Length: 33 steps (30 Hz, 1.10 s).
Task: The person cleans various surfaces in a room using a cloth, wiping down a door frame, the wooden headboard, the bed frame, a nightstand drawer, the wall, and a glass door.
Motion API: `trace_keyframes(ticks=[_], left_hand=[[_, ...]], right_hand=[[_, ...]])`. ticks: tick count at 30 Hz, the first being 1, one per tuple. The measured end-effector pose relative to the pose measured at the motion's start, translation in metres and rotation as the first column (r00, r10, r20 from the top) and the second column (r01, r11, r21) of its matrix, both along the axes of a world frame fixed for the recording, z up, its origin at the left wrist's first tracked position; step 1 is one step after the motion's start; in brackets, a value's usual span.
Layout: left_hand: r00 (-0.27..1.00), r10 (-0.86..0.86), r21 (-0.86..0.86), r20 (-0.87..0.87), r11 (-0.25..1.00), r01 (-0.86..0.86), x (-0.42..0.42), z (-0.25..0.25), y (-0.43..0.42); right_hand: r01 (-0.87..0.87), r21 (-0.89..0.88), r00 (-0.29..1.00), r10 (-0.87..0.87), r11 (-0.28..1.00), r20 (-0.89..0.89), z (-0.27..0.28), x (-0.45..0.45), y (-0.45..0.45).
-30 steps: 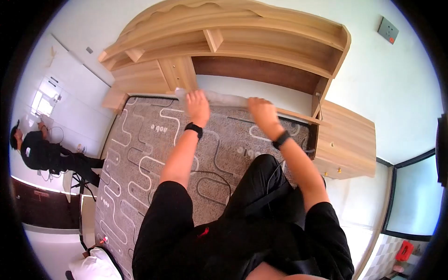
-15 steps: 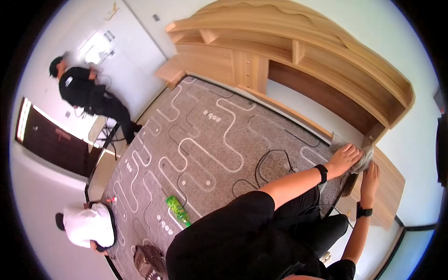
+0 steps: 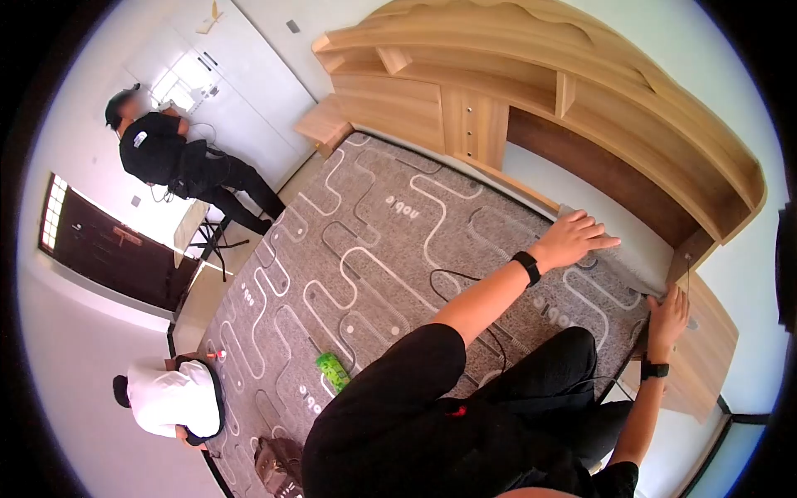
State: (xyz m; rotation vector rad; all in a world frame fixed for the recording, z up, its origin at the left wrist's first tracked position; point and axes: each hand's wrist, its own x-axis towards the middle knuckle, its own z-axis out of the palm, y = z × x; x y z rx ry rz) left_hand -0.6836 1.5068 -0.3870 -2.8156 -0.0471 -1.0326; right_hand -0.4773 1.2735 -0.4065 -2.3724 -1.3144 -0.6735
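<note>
My left hand lies at the head-end edge of the grey patterned mattress, palm down with its fingers spread. A narrow grey strip of fabric runs along that edge from this hand to the corner. At the corner, my right hand touches the edge with its fingers stretched out and apart. Its palm side is hidden. The wooden headboard stands just beyond both hands, and a wooden side panel lies beside the right one. A thin dark cord crosses the mattress near my left arm.
A green patterned bottle and a brown bag lie on the mattress. A person in black stands by white cabinet doors. Another in white sits at the mattress edge. A folding stool stands near the dark door.
The bunched grey fabric at the corner has flattened along the edge. My left hand has let go and moved left; my right hand has moved slightly down and its fingers have opened.
</note>
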Motion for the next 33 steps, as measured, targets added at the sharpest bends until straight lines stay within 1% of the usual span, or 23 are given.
trace_keyframes(ticks=[3, 5, 6, 8, 10, 12, 14, 15, 16, 18, 19, 20, 21, 22, 23, 24, 25, 26, 28, 29, 30, 32, 33], left_hand=[[0.999, 0.017, -0.025, 0.05, 1.0, -0.016, 0.005, -0.011, -0.001], [0.997, 0.032, -0.028, 0.069, 0.999, -0.03, 0.007, -0.016, -0.003], [0.995, 0.039, -0.04, 0.09, 0.999, -0.036, 0.009, -0.018, -0.004], [0.992, 0.044, -0.054, 0.115, 0.998, -0.038, 0.01, -0.018, -0.006], [0.994, 0.074, -0.085, 0.083, 0.994, -0.067, 0.012, -0.017, -0.01], [0.992, 0.095, -0.074, 0.078, 0.993, -0.09, 0.013, -0.019, -0.014], [0.991, 0.101, -0.044, 0.082, 0.994, -0.098, 0.013, -0.018, -0.015], [0.991, 0.117, -0.047, 0.06, 0.992, -0.114, 0.012, -0.019, -0.016], [0.991, 0.129, -0.049, 0.038, 0.991, -0.127, 0.013, -0.018, -0.016], [0.996, 0.088, -0.056, 0.029, 0.995, -0.087, 0.006, -0.017, -0.023], [0.993, 0.093, -0.092, 0.068, 0.992, -0.087, 0.003, -0.018, -0.026], [0.989, 0.085, -0.115, 0.12, 0.991, -0.071, 0.011, -0.011, -0.024], [0.991, 0.107, -0.145, 0.077, 0.985, -0.095, 0.014, -0.001, -0.028], [0.991, 0.13, -0.191, 0.015, 0.974, -0.124, 0.011, -0.002, -0.039], [0.988, 0.144, -0.2, 0.057, 0.971, -0.13, 0.012, -0.001, -0.048], [0.982, 0.16, -0.204, 0.096, 0.969, -0.138, 0.014, 0.002, -0.052], [0.987, 0.125, -0.195, 0.097, 0.975, -0.105, 0.015, 0.002, -0.059], [0.986, 0.146, -0.22, 0.084, 0.968, -0.125, 0.017, 0.003, -0.065], [0.98, 0.174, -0.245, 0.099, 0.959, -0.146, 0.028, 0.008, -0.075], [0.985, 0.147, -0.273, 0.085, 0.955, -0.119, 0.03, 0.01, -0.081], [0.99, 0.118, -0.29, 0.077, 0.953, -0.091, 0.035, 0.014, -0.087], [0.991, 0.079, -0.3, 0.108, 0.953, -0.043, 0.048, 0.014, -0.107], [0.992, 0.04, -0.313, 0.122, 0.95, 0.0, 0.054, 0.012, -0.117]], right_hand=[[-0.055, 0.039, 0.998, 0.053, 0.998, 0.04, 0.004, 0.004, -0.002], [-0.085, -0.04, 0.996, 0.084, 0.996, -0.018, 0.005, 0.009, -0.002], [-0.084, -0.043, 0.996, 0.083, 0.996, -0.017, 0.008, 0.009, -0.001], [-0.114, -0.06, 0.993, 0.115, 0.992, 0.005, 0.014, 0.008, -0.001], [-0.105, -0.092, 0.994, 0.108, 0.99, 0.03, 0.015, 0.01, -0.001], [-0.086, -0.121, 0.994, 0.093, 0.989, 0.055, 0.015, 0.01, -0.004], [-0.167, -0.074, 0.985, 0.17, 0.983, 0.034, 0.02, 0.007, -0.007], [-0.206, -0.018, 0.978, 0.206, 0.978, 0.036, 0.022, 0.004, -0.008], [-0.186, -0.01, 0.981, 0.187, 0.982, 0.046, 0.023, 0.005, -0.009], [-0.243, 0.021, 0.97, 0.243, 0.97, 0.019, 0.022, 0.007, -0.012], [-0.22, 0.073, 0.976, 0.22, 0.973, 0.005, 0.02, 0.005, -0.013], [-0.15, 0.062, 0.985, 0.155, 0.987, -0.072, 0.016, 0.007, -0.014], [-0.139, 0.164, 0.986, 0.152, 0.977, -0.071, 0.001, 0.019, -0.013], [-0.083, 0.177, 0.991, 0.1, 0.981, -0.091, -0.002, 0.017, -0.015], [0.026, 0.142, 0.977, 0.004, 0.99, -0.211, 0.008, 0.005, -0.016], [0.046, 0.21, 0.975, 0.001, 0.977, -0.222, 0.0, 0.011, -0.014], [0.018, 0.302, 0.972, 0.054, 0.953, -0.227, 0.004, 0.008, -0.013], [0.087, 0.31, 0.962, 0.001, 0.947, -0.274, -0.003, 0.011, -0.011], [0.193, 0.387, 0.927, -0.037, 0.902, -0.374, 0.0, 0.012, -0.008], [0.186, 0.449, 0.895, 0.037, 0.874, -0.444, 0.017, 0.002, -0.009], [0.181, 0.452, 0.901, 0.037, 0.874, -0.432, 0.015, 0.008, -0.012], [0.246, 0.681, 0.839, 0.201, 0.69, -0.506, 0.0, 0.014, -0.024], [0.322, 0.683, 0.747, 0.267, 0.656, -0.609, 0.007, 0.004, -0.041]])
